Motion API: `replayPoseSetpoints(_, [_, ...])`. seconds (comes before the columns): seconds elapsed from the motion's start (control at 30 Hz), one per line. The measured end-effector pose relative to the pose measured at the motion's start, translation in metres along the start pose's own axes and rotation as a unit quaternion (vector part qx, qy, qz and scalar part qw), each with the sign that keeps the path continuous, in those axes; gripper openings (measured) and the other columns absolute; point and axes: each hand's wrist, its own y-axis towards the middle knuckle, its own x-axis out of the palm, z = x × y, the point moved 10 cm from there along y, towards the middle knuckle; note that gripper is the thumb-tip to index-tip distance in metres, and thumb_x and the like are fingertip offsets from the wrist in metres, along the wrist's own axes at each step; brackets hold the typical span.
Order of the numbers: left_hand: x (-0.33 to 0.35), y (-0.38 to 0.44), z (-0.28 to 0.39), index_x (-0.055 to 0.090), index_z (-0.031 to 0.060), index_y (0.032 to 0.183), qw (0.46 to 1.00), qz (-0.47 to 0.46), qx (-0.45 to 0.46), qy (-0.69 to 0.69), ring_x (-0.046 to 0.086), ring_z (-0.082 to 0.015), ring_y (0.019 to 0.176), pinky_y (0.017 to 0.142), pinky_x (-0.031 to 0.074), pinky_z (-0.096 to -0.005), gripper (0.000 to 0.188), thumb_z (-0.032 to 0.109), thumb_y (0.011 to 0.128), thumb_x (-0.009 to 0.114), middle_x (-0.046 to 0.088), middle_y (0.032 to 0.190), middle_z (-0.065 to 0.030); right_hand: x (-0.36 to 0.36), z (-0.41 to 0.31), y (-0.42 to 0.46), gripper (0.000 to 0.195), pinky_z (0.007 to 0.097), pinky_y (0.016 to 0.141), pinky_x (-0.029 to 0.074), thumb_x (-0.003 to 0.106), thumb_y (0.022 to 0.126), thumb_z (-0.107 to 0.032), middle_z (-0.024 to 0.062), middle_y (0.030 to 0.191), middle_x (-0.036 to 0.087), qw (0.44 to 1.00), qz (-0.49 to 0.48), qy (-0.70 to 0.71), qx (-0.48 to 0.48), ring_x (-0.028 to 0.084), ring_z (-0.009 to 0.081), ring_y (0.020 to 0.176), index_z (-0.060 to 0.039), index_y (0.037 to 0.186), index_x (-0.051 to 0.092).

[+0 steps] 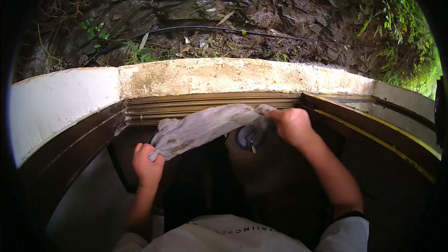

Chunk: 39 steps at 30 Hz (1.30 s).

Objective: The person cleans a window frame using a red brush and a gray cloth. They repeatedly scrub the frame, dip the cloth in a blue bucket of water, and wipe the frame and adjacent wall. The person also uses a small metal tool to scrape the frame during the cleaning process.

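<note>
A greyish, stained cloth (206, 126) is stretched between my two hands, over the lower track of a window frame (217, 98). My left hand (148, 165) grips its near left corner. At the other end, my right hand (293, 126) pinches the far right corner and sits higher in the view. Beneath the right part of the cloth is a round container (249, 136), partly covered, with a small object at its rim that is too dim to name.
Beyond the frame runs a weathered white sill (210, 75). A window sash (364, 126) with a yellow edge angles off to the right. Outside, a black cable (210, 27) crosses a wet rock bank (266, 3), with green plants (402, 24) at the right.
</note>
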Motion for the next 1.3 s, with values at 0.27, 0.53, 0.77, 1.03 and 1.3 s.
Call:
replayPoseSetpoints(0.27, [-0.026, 0.01, -0.022, 0.059, 0.006, 0.106, 0.997, 0.054, -0.031, -0.045, 0.056, -0.0309, 0.09, 0.079, 0.046, -0.0376, 0.041, -0.003, 0.067, 0.059, 0.058, 0.095, -0.0133, 0.039, -0.125, 0.065, 0.033, 0.0406, 0.056, 0.051, 0.059, 0.07, -0.006, 0.0114, 0.066, 0.063, 0.992, -0.02, 0.123, -0.001, 0.064, 0.0297, 0.063, -0.0207, 0.098, 0.068])
replayPoseSetpoints(0.53, [-0.01, 0.0, -0.069, 0.048, 0.0063, 0.131, 0.983, 0.001, -0.134, -0.128, 0.061, -0.0198, 0.071, 0.059, 0.046, -0.0306, 0.062, 0.002, 0.071, 0.062, 0.063, 0.094, -0.008, 0.061, -0.229, 0.117, 0.026, 0.0405, 0.055, 0.051, 0.057, 0.073, -0.009, 0.0116, 0.069, 0.064, 0.985, -0.045, 0.166, -0.032, 0.065, 0.0302, 0.064, -0.0183, 0.096, 0.065])
replayPoseSetpoints(0.77, [0.0, -0.01, -0.106, 0.043, 0.0001, 0.132, 0.953, -0.019, -0.229, -0.198, 0.056, -0.0133, 0.089, 0.078, 0.046, -0.0255, 0.061, -0.003, 0.075, 0.062, 0.059, 0.1, -0.007, 0.074, -0.292, 0.157, 0.024, 0.0416, 0.061, 0.052, 0.058, 0.072, -0.01, 0.0124, 0.071, 0.065, 0.979, -0.091, 0.166, -0.072, 0.065, 0.0299, 0.07, -0.0174, 0.093, 0.066])
replayPoseSetpoints(1.03, [0.02, 0.007, -0.106, 0.056, -0.0007, 0.112, 0.86, -0.071, -0.276, -0.423, 0.056, -0.0084, 0.089, 0.079, 0.047, -0.0246, 0.031, 0.006, 0.083, 0.063, 0.062, 0.099, -0.003, 0.065, -0.294, 0.18, 0.031, 0.0427, 0.064, 0.052, 0.06, 0.069, -0.009, 0.0135, 0.074, 0.065, 0.926, -0.153, 0.163, -0.305, 0.064, 0.0328, 0.072, -0.0154, 0.099, 0.065])
replayPoseSetpoints(1.3, [0.026, -0.004, -0.088, 0.056, -0.0003, 0.108, 0.898, -0.136, -0.242, -0.342, 0.054, -0.0083, 0.089, 0.08, 0.045, -0.0243, 0.025, 0.002, 0.084, 0.062, 0.061, 0.097, -0.0028, 0.057, -0.253, 0.148, 0.017, 0.0393, 0.056, 0.053, 0.058, 0.074, -0.01, 0.0118, 0.073, 0.065, 0.968, -0.146, 0.076, -0.187, 0.066, 0.0285, 0.067, -0.0141, 0.09, 0.061])
